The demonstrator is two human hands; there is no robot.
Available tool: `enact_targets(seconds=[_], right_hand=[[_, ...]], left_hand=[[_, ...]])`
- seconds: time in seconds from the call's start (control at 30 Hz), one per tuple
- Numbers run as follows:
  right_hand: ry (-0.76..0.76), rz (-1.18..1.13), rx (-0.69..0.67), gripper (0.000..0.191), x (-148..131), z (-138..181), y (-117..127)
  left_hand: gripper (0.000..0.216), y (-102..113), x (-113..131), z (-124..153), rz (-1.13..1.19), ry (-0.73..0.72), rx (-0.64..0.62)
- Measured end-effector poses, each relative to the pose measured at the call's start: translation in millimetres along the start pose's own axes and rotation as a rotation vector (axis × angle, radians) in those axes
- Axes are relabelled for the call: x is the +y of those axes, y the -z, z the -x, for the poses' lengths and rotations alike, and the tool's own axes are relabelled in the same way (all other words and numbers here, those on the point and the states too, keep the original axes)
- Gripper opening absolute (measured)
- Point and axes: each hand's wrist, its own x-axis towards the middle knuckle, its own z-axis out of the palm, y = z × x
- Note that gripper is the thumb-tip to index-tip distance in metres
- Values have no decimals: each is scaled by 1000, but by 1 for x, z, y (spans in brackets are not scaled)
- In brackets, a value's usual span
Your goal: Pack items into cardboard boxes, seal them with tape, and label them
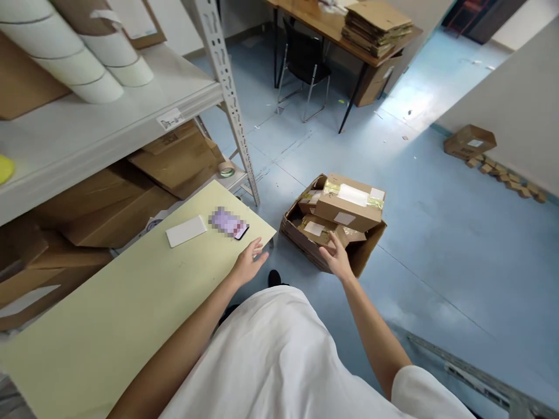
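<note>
My left hand is open, fingers apart, over the near corner of a pale green table, close to a phone and a white card. My right hand is open, fingers spread, reaching down toward an open cardboard carton on the floor. The carton holds several small taped parcels; the largest parcel lies across the top. The hand hovers at the carton's near rim and holds nothing.
A metal shelf rack on the left carries paper rolls and flat cardboard. A tape roll sits on its low shelf. Farther off stand a chair, a desk with stacked cardboard, and boxes along the right wall.
</note>
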Motion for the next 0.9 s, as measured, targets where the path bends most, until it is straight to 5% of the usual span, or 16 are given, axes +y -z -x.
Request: enact_targets(seconds=[0.27, 0.37, 0.5, 0.6, 0.73, 0.9], right_hand=[[250, 535, -663, 56, -64, -56, -154], [345, 833, -834, 58, -80, -74, -221], [358, 1114, -857, 58, -87, -89, -287], [351, 1193, -819, 57, -84, -94, -307], [453, 1121, -737, 55, -82, -84, -304], [691, 919, -750, 51, -99, -24, -313]], left_hand=[[61, 23, -118, 142, 153, 438, 459], [59, 10, -137, 185, 158, 573, 583], [48, -15, -140, 220, 165, 689, 614], [46, -26, -137, 237, 133, 729, 611], [44, -27, -134, 256, 150, 741, 695], [41, -8, -128, 287, 218, 682, 916]])
